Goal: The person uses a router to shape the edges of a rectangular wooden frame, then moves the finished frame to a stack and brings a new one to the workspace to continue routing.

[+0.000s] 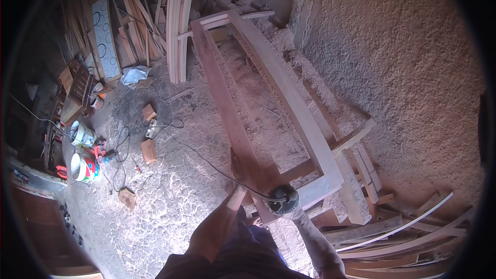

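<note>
A long wooden frame lies slanting on supports, its near end at my body. My right hand holds a round, dark power tool with a ridged rim, on the near end of the frame; its black cord trails left across the floor. My left hand grips the edge of the reddish board forming the frame's left side, left of the tool, its fingers partly hidden by the wood.
Offcut blocks, cord loops and two buckets sit on the dusty floor at left. Planks and a patterned panel lean at the back. A rough wall stands right; curved strips lie below it.
</note>
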Demonstrator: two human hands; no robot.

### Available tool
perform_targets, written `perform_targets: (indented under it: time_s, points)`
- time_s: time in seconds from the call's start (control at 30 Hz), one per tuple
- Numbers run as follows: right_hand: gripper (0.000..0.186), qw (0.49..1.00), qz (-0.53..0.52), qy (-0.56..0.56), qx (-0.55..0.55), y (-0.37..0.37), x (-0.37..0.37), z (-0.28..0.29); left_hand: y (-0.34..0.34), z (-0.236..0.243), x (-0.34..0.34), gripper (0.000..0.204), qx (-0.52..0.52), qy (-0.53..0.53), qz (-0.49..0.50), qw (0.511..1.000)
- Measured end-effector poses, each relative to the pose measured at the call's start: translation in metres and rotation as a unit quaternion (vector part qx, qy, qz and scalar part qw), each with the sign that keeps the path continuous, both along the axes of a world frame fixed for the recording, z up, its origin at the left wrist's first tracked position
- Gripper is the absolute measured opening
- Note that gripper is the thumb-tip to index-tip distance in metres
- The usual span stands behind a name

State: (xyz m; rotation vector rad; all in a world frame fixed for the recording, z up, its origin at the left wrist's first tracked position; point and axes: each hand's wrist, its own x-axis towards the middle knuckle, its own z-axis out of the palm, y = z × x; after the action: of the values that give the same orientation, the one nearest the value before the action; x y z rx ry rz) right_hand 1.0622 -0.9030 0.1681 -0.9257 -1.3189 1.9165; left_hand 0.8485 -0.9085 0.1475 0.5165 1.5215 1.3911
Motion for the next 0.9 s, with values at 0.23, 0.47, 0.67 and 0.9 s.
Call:
perform_targets:
  time_s: [0.23, 0.47, 0.67, 0.9]
  points:
    - [0.051, 0.947, 0.026, -0.128, 0.295, 0.033, -0.024, -0.013, -0.024, -0.012, -0.002, 0.062, -0.018, -0.022, 0.033, 0.999]
    - [0.086, 0.935, 0.064, -0.129, 0.325, 0.072, -0.062, 0.001, -0.008, -0.009, -0.012, 0.059, -0.017, 0.024, 0.084, 0.996]
    - [0.088, 0.887, 0.063, -0.187, 0.418, 0.104, -0.093, 0.007, 0.022, 0.006, -0.010, 0.058, -0.024, 0.087, 0.092, 0.992]
    - [0.089, 0.910, 0.094, -0.152, 0.375, 0.138, -0.131, 0.007, 0.023, -0.018, -0.010, 0.063, -0.004, 0.264, 0.132, 0.955]
